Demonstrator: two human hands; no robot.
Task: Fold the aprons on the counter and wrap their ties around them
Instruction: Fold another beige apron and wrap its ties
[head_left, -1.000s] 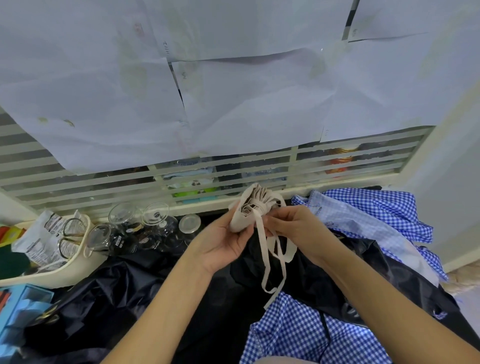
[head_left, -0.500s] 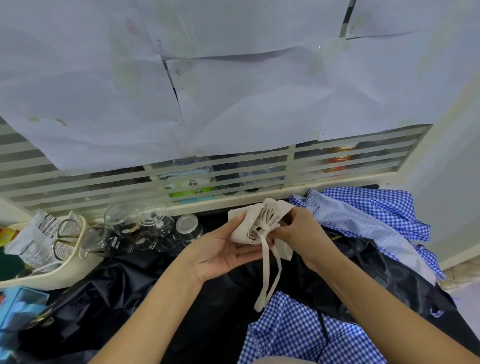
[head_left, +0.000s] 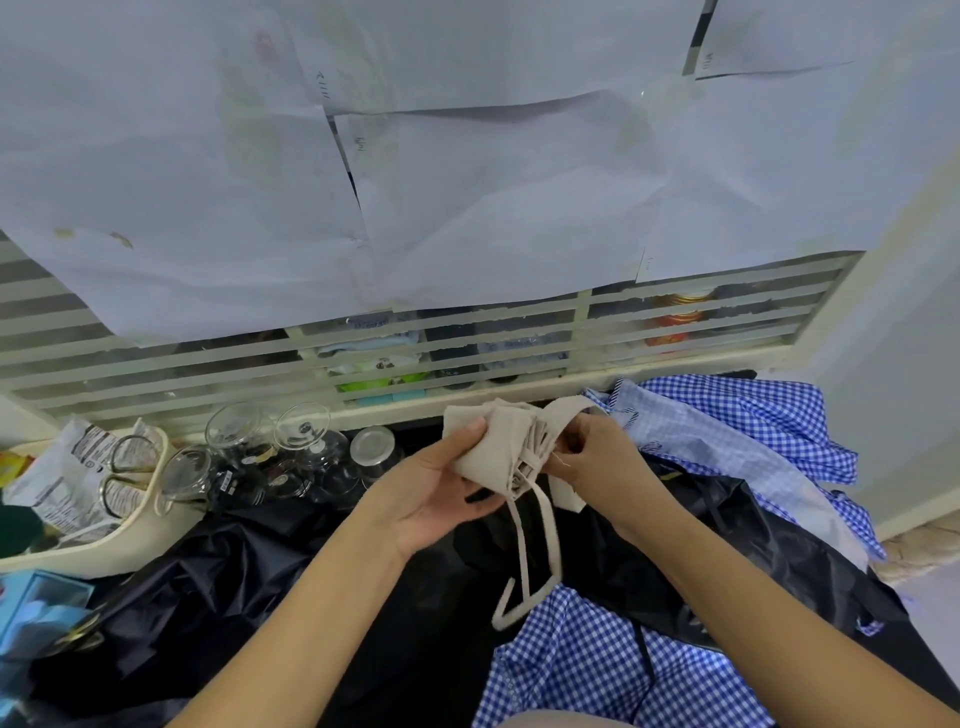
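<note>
A small folded beige apron (head_left: 501, 444) is held in the air above the counter, with its ties wound round one end. My left hand (head_left: 434, 491) grips the bundle from below, thumb on top. My right hand (head_left: 597, 460) pinches a beige tie at the bundle's right end. Loose beige tie ends (head_left: 530, 561) hang down from the bundle. Black aprons (head_left: 311, 587) lie crumpled on the counter beneath. A blue checked apron (head_left: 587, 665) lies at the front, and another blue checked apron (head_left: 737, 431) is heaped at the back right.
Several upturned glass jars (head_left: 291, 452) stand at the back left of the counter. A cream tray (head_left: 104, 540) with packets sits at the far left, a blue box (head_left: 36, 608) below it. A slatted window covered with white paper (head_left: 467, 182) runs behind.
The bundle has turned in my hands and tilted left. My right hand has drawn the tie round to the bundle's right end, and the hanging tie ends have shortened.
</note>
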